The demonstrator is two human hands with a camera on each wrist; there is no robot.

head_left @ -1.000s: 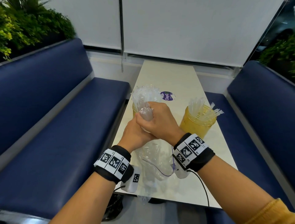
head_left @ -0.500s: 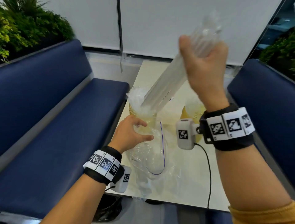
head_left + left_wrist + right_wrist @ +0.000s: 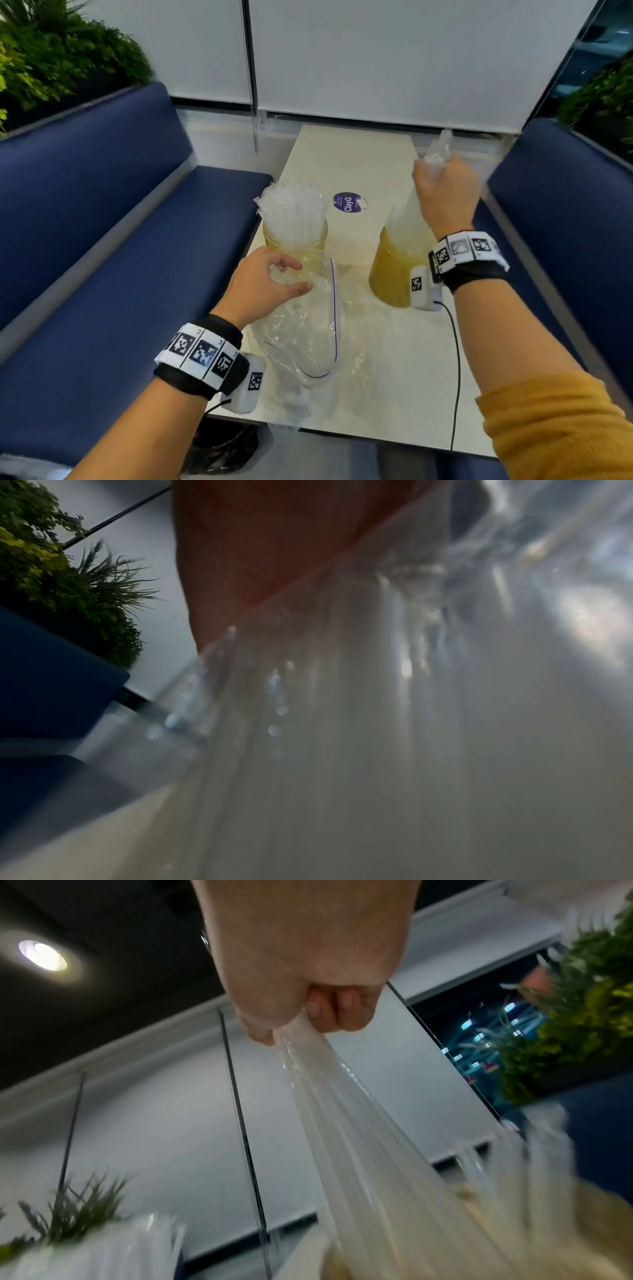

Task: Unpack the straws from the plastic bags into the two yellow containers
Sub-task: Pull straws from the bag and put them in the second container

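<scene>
Two yellow containers stand on the cream table (image 3: 346, 161). The left container (image 3: 291, 248) is packed with clear straws (image 3: 291, 209). My right hand (image 3: 435, 174) grips a bundle of straws (image 3: 409, 209) whose lower ends reach into the right container (image 3: 390, 274). In the right wrist view the fingers (image 3: 329, 1010) curl round that bundle (image 3: 342, 1118) above the container (image 3: 534, 1240). My left hand (image 3: 298, 277) pinches the mouth of a clear zip bag (image 3: 308, 346) lying in front of the left container. The left wrist view is blurred plastic (image 3: 377, 723).
Blue bench seats (image 3: 113, 274) flank the narrow table on both sides. A purple round sticker (image 3: 347, 202) lies on the table between and behind the containers. A black wrist cable (image 3: 457, 377) crosses the table's near right. Plants (image 3: 51, 58) stand behind the benches.
My right hand pulled the straw bundle out of the bag, raised it high, then brought it down to the right into the right container. The left hand stayed on the bag.
</scene>
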